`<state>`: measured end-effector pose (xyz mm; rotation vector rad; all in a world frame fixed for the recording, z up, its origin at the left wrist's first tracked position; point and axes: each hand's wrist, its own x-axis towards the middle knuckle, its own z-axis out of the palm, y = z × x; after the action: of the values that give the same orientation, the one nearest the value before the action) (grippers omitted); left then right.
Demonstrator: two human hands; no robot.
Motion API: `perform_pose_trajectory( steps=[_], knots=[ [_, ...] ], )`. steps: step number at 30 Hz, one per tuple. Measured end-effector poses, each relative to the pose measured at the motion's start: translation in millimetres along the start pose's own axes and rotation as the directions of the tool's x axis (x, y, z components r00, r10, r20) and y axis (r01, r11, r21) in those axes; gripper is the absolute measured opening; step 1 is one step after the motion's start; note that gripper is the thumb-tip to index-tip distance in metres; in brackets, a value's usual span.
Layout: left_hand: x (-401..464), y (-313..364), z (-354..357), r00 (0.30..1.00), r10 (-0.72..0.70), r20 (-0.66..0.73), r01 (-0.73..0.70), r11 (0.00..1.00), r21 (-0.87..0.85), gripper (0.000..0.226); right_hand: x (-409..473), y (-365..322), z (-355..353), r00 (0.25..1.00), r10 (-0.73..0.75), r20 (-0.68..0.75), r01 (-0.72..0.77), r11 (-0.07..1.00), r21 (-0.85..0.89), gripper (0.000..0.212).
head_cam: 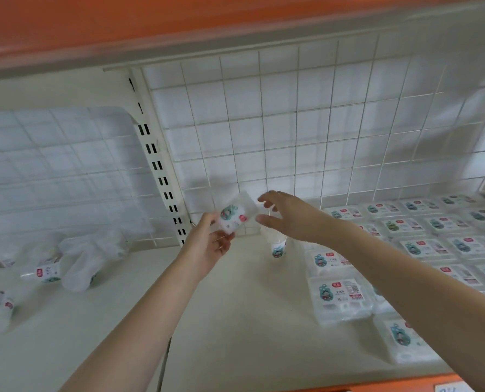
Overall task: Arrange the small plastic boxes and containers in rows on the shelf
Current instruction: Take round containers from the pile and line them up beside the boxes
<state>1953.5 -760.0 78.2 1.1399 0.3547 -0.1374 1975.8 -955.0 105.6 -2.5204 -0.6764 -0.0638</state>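
A carry step, by my judgement: the left hand [213,244] pinches a box [237,215] in the air above the shelf [235,321], tilted, label toward the camera, long axis up and rightward; the right hand [286,216] reaches with fingers spread, empty; next, level it and set it beside the rows [422,244].

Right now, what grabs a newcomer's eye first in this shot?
The two hands at centre: the left hand grips a small clear box raised off the shelf, the right hand reaching for it, open. Then the neat rows of boxes on the right, against loose containers scattered left.
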Motion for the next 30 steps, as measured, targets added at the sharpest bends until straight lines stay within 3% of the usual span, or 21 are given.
perform_pose_trajectory(
  steps=[4,8,13,14,16,19,23,27,30],
  knots=[
    [-6.9,-5.5,5.7,0.986,0.071,0.148,-0.084,0.993,0.082,0.029,7.4,-17.4,-6.0,0.995,0.071,-0.074,-0.03,0.89,0.454,0.037],
    [-12.0,-2.9,2.6,0.925,0.258,0.28,-0.351,0.863,0.363,0.031,12.1,-15.7,-9.9,0.993,0.083,-0.087,-0.024,0.844,0.535,0.026],
    [3.6,0.3,0.5,0.881,0.361,0.306,-0.458,0.485,0.745,0.044,12.4,-13.3,3.0,0.999,0.035,-0.035,-0.02,0.932,0.362,0.022],
    [6.9,-1.3,-1.1,0.886,0.351,0.304,-0.446,0.463,0.766,0.043,12.6,-11.3,5.1,0.999,0.015,-0.036,-0.004,0.956,0.292,0.022],
    [12.2,-5.6,-6.4,0.912,0.304,0.276,-0.401,0.512,0.76,0.035,12.2,-5.5,7.3,0.999,-0.025,-0.035,0.028,0.997,0.075,0.025],
    [20.0,-16.8,-14.8,0.943,0.23,0.239,-0.328,0.548,0.769,0.033,9.3,7.5,9.8,0.998,0.018,0.058,-0.005,0.977,-0.212,0.043],
    [23.9,-31.4,-14.4,0.933,0.221,0.285,-0.36,0.553,0.752,0.051,4.4,18.5,13.8,0.978,0.089,0.189,-0.049,0.977,-0.207,0.047],
    [29.7,-32.4,-6.2,0.888,0.312,0.338,-0.448,0.417,0.791,0.065,3.7,21.0,12.1,0.991,0.074,0.113,-0.04,0.96,-0.276,0.046],
    [36.9,-30.3,0.6,0.863,0.361,0.353,-0.475,0.343,0.81,0.052,6.4,25.3,11.3,0.996,0.084,0.024,-0.063,0.884,-0.463,0.046]
  ],
)
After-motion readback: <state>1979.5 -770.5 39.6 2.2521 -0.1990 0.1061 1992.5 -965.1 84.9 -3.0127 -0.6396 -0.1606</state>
